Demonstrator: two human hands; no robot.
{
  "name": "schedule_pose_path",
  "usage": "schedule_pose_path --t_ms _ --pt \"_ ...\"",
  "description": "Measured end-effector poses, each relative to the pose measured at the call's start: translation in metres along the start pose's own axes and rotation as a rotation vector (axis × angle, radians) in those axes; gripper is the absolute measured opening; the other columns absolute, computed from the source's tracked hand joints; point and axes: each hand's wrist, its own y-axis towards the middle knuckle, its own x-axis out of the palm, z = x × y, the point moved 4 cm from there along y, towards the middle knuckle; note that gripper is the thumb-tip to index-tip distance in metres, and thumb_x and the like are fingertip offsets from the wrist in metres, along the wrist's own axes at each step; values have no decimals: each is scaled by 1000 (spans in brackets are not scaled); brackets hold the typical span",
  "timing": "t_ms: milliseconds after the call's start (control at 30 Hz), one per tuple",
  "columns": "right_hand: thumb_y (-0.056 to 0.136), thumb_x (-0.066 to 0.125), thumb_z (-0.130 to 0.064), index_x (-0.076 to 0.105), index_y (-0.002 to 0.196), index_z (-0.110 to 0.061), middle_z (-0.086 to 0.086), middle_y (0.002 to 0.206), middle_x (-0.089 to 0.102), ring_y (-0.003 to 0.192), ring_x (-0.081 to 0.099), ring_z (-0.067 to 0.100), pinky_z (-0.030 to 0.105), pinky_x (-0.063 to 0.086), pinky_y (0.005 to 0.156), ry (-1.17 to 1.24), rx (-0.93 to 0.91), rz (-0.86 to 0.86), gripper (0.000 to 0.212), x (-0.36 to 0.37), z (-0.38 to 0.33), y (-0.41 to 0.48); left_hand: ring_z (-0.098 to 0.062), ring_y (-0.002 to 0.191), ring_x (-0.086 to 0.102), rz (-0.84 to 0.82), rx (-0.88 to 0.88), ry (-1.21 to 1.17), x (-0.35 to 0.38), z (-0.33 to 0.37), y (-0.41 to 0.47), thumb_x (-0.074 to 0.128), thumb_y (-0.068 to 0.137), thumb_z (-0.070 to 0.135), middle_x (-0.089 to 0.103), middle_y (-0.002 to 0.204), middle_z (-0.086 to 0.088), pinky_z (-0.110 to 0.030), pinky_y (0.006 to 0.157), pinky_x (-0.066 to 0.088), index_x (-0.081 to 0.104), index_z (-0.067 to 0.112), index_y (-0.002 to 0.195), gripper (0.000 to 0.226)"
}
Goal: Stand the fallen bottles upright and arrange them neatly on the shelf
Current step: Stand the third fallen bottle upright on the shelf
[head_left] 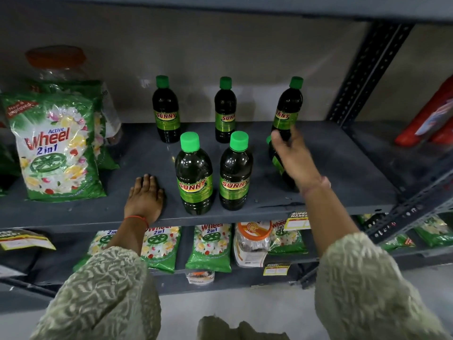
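Six dark-filled bottles [193,173] — right hand [293,158] gripping one, left hand [145,197] open flat.

A small grocery shop aisle
Metal shelf [318,168] stocked with repeated detergent packets [58,148], price tags [297,220] on its edges

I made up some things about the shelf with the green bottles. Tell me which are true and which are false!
1. The left hand lies flat on the shelf. True.
2. The bottle caps are red. False: every cap in view is green, like the front left bottle's.
3. The right hand reaches to the bottles on the right. True.
4. The Wheel bag stands right of the bottles. False: it stands left of them.
5. The back left bottle lies on its side. False: it stands upright.
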Motion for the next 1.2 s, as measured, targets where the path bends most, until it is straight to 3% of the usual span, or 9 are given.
schedule_pose_path --t_ms 67,267,467,533,633,867,1000,1100,1200 --pt "70 58 -63 49 122 -15 13 123 59 113 56 31 44 46 98 -164 92 132 71 -17 11 33 -28 147 4 7 -15 -4 1 2 -1 25 98 26 8 159 -12 -41 121 7 11 5 146 54" --pt "56 75 -53 61 108 -15 14 117 63 113 55 34 39 48 94 -782 335 -77 66 -14 49 77 -27 147 7 46 -26 7 3 0 -2 26 97 27 10 158 -11 -40 122 9 12 6 146 55" --pt "55 77 -50 67 90 -7 13 97 70 94 64 30 30 50 74 -476 225 184 57 -13 43 74 -27 146 10 67 -19 13 3 1 -1 27 97 27 12 158 -11 -40 121 12 14 7 146 55" --pt "47 74 -59 64 95 -10 8 95 71 90 66 26 31 54 74 -312 184 305 69 -13 37 71 -28 146 11 70 -16 15 2 1 -1 28 97 26 13 158 -12 -41 121 12 15 7 146 55" --pt "50 82 -44 53 104 -10 7 100 69 90 66 25 38 55 79 -140 110 371 70 -10 26 65 -29 146 12 73 -14 10 2 2 -1 29 97 26 14 158 -13 -42 121 14 16 6 146 55" --pt "52 85 -33 45 107 -2 18 112 60 105 57 35 42 49 88 -151 13 436 75 -2 27 40 -28 146 12 82 3 13 1 7 -1 29 96 25 14 158 -12 -41 121 14 16 6 146 54" --pt "55 77 -56 40 117 4 23 121 46 114 43 38 41 31 101 -312 -16 522 94 -11 4 37 -27 146 12 101 19 5 -2 10 -2 29 96 26 15 158 -12 -40 121 13 17 7 146 54" --pt "64 72 -54 42 117 1 21 121 49 114 45 36 37 35 98 -351 11 403 82 -12 -10 49 -27 146 11 97 10 3 -2 9 -1 28 97 26 14 158 -11 -40 121 12 16 7 146 54" --pt "66 71 -35 57 97 -11 12 103 63 101 59 30 28 43 76 -299 29 275 41 -12 -14 57 -26 146 10 86 -2 6 1 6 -2 27 97 27 12 158 -10 -39 121 11 14 8 146 55"
